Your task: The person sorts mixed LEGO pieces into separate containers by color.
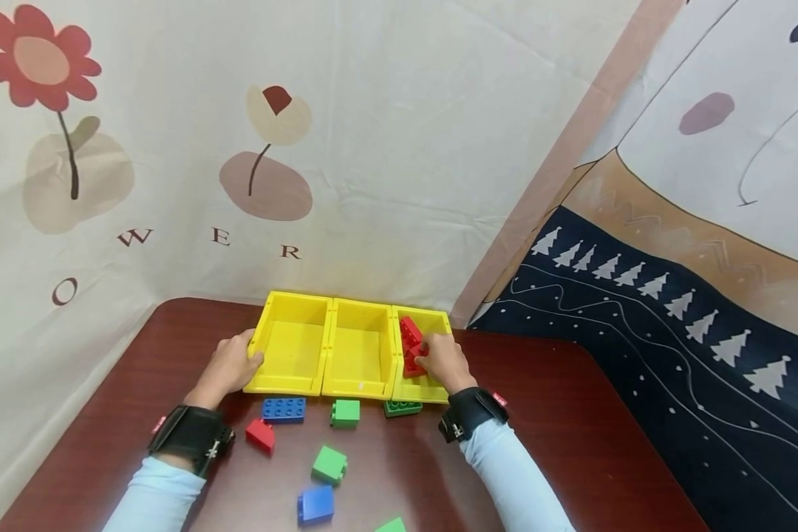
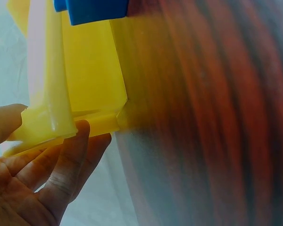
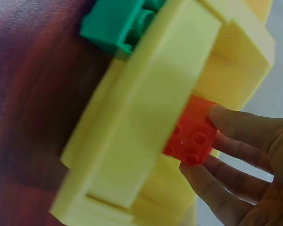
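Observation:
A yellow three-compartment tray (image 1: pixel 327 347) lies at the table's far edge. My left hand (image 1: pixel 229 363) grips its left end, with the thumb on one side of the wall and fingers on the other in the left wrist view. My right hand (image 1: pixel 445 360) is at the right compartment, pinching a red brick (image 3: pixel 193 134) between thumb and fingers. Another red brick (image 1: pixel 409 330) lies behind it in that same compartment. The middle and left compartments show only their yellow floors.
In front of the tray lie a blue brick (image 1: pixel 284 409), a green brick (image 1: pixel 345 414) and a dark green brick (image 1: pixel 403 408). Nearer are a red brick (image 1: pixel 261 435), a green brick (image 1: pixel 329 465) and a blue brick (image 1: pixel 315 505). A printed cloth (image 1: pixel 386 148) hangs behind the table.

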Demonstrator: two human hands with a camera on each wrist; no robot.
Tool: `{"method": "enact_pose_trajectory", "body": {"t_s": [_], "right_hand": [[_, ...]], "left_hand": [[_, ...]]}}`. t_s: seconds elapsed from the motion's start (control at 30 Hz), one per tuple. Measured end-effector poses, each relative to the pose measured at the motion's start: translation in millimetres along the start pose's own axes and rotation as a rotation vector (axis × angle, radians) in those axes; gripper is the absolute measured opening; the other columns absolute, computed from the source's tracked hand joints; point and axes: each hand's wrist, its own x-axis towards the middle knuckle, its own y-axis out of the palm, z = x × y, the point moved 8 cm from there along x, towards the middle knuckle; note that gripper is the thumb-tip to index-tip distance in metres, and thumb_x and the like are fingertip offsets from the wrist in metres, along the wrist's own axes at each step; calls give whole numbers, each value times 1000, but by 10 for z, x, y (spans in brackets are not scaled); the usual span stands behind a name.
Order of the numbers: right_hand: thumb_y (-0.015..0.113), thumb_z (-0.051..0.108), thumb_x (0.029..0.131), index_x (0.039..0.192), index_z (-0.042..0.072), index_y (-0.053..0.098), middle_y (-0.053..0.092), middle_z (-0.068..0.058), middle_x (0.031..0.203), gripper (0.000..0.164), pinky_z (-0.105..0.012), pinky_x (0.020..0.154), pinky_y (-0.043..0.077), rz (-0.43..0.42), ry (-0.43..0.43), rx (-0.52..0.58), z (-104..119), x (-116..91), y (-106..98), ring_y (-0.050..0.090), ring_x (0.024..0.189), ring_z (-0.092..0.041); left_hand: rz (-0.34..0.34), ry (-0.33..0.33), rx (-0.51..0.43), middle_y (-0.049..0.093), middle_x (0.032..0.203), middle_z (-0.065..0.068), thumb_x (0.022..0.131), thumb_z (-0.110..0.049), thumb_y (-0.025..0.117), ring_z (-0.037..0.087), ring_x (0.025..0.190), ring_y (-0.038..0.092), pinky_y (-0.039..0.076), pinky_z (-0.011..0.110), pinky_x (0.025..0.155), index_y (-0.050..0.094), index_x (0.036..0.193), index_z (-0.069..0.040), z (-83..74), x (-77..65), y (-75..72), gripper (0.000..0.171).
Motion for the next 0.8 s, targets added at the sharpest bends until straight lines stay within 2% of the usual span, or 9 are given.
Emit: {"method": "enact_pose_trajectory", "body": {"t_s": [0.47,0.8], "right_hand": [[77,21,84,99,7,70,65,-10,91,22,-29,62,47,-3,37,-4,-57,-1,57,57,74,-23],[76,23,85,107,7,69,65,-9,91,28,-31,66,49,-9,53,20,-83,-36,71,56,75,-23]], "left_hand": [[9,-19,-1,56,117,34,96,-10,55,33,85,58,54,47,84,35,141,16,17,19,22,56],[22,-41,3,56,119,35,96,-11,55,33,85,58,54,47,84,33,142,16,23,16,27,57]]}}
